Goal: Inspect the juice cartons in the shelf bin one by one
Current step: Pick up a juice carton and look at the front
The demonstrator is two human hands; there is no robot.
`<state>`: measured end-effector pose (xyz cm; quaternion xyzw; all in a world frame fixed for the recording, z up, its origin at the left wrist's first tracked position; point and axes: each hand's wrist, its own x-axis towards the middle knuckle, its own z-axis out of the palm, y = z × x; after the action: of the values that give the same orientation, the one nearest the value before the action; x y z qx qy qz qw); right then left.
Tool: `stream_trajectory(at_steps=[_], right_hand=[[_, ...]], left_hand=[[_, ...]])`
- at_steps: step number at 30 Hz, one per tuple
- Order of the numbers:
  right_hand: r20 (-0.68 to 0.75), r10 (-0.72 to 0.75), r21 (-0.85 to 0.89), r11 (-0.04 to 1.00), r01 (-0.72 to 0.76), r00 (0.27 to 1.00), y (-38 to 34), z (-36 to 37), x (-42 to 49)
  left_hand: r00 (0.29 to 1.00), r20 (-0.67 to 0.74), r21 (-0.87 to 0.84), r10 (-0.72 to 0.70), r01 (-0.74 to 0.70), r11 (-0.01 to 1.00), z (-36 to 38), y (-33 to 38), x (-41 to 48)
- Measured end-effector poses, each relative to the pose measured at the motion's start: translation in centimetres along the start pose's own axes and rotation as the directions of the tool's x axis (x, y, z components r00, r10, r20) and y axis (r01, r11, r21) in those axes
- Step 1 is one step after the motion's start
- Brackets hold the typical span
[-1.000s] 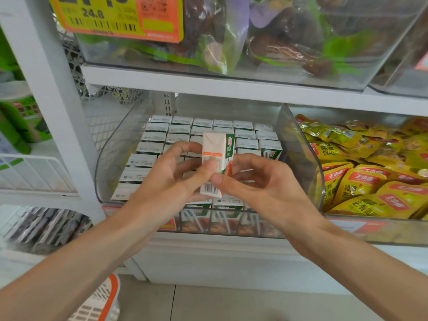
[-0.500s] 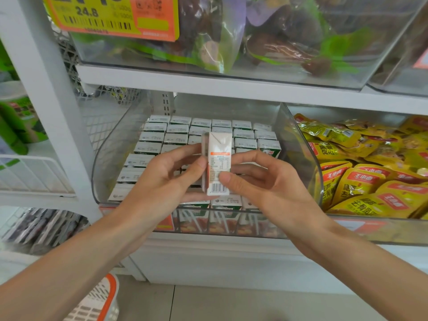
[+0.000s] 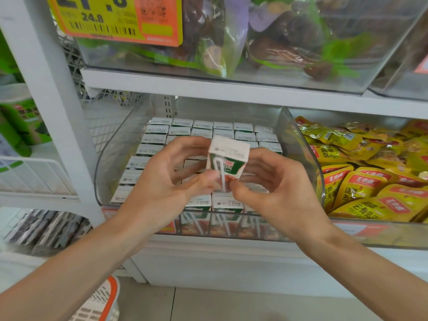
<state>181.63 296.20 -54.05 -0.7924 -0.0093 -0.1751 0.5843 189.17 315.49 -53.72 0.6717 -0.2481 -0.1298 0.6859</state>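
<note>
Bottom of the juice carton (image 3: pixel 228 163) hides behind my left hand (image 3: pixel 166 179) and right hand (image 3: pixel 275 188), and the print's too blurry to read. They pinch it from 9 and 3 o'clock, straw (image 3: pixel 221 174) facing me, above the clear shelf bin (image 3: pixel 298 144) of other cartons (image 3: pixel 201 126).

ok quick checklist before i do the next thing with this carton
1. Grip on the carton: ok, the left hand and the right hand both pinch its lower half.
2. Straw attached: ok, it lies on the face towards the camera.
3. Top flat, no dent: ok from this angle.
4. Far side and bottom: cannot tell, out of view.
5. Free slot in the bin to put it back: cannot tell, the hands hide that spot.
</note>
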Motion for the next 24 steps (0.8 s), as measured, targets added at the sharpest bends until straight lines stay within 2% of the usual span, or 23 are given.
stream_trajectory(at_steps=[2, 5, 17, 21, 24], right_hand=[[-0.010, -0.059, -0.010, 0.998, 0.059, 0.998, 0.1, -0.2, 0.0], [-0.020, -0.097, -0.002, 0.995, 0.097, 0.995, 0.3, -0.5, 0.1], [0.011, -0.123, 0.015, 0.992, 0.123, 0.992, 0.5, -0.2, 0.1], [0.003, -0.068, 0.046, 0.997, 0.067, 0.998, 0.0, -0.1, 0.2], [-0.044, 0.077, 0.177, 0.982, -0.068, 0.996, -0.6, -0.2, 0.3]], left_hand=[[0.996, -0.006, 0.121, 0.092, -0.090, 0.989, -0.2, 0.3, 0.0], [0.990, 0.000, 0.156, 0.139, -0.138, 0.978, -0.3, 0.2, 0.0], [0.991, -0.052, 0.181, 0.119, -0.108, 0.978, -0.4, 0.0, 0.0], [0.990, -0.065, 0.174, 0.126, -0.113, 0.978, -0.3, 0.2, 0.0], [0.991, -0.054, 0.160, 0.118, -0.108, 0.981, -0.1, 0.4, 0.0]])
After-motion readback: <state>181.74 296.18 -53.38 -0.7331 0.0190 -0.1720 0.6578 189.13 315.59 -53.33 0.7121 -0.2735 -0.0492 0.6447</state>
